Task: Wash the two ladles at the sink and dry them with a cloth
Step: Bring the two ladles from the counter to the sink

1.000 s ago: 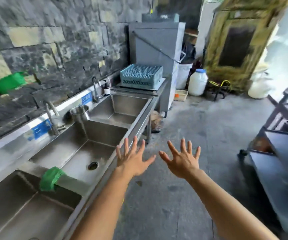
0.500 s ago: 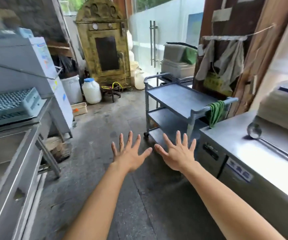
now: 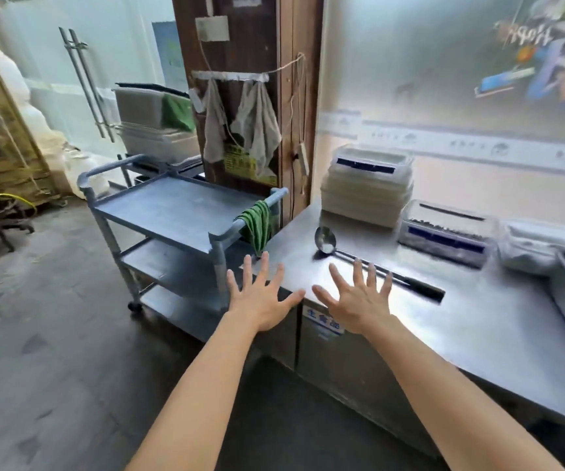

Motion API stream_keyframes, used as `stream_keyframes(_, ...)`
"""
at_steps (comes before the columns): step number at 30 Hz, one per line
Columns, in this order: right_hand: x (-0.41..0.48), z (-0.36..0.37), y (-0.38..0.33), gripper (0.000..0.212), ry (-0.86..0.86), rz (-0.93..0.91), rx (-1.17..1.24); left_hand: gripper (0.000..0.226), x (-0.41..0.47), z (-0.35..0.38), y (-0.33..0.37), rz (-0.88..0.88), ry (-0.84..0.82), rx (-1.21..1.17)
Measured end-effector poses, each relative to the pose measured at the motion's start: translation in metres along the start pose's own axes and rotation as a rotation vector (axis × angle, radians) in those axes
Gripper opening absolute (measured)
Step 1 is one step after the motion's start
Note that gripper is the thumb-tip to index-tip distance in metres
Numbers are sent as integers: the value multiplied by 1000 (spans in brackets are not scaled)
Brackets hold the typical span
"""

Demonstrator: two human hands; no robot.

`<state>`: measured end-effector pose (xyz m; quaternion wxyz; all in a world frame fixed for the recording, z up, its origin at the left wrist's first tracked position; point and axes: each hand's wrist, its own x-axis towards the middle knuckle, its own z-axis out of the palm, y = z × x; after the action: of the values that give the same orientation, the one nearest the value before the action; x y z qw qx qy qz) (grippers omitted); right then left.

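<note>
Steel table (image 3: 478, 328) runs along the right of a kitchen workroom, with a grey trolley (image 3: 175, 212) just beside its near end.

From the head camera, one ladle (image 3: 325, 240) lies on the table, bowl toward the trolley, its long handle angled back to the right. A second ladle is not visible. Left hand (image 3: 260, 300) and right hand (image 3: 356, 304) hover palm-down near it, fingers (image 3: 357, 271) spread wide, holding nothing. A green cloth (image 3: 257, 226) hangs over the trolley's rail.

Likely risks: the thin handle lies flat on slick steel, so a hasty pinch could skid it away or clip the stacked containers (image 3: 366, 185) behind; the missing ladle may be overlooked.
</note>
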<state>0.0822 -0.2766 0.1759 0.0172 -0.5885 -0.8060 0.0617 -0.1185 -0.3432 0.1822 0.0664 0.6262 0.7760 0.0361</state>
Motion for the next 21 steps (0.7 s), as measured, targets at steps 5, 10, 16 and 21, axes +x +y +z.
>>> stream_keyframes(5,55,2,34,93,-45,117,-16,93,87,0,28,108,-38,30)
stream_keyframes(10,107,3,65,97,-78,251,28,93,160,10,55,185,-60,13)
stream_keyframes(16,142,13,97,96,-119,320,63,96,218,42,84,246,-124,28)
stream_keyframes(21,169,31,149,94,-160,375,103,91,266,73,130,284,-186,61)
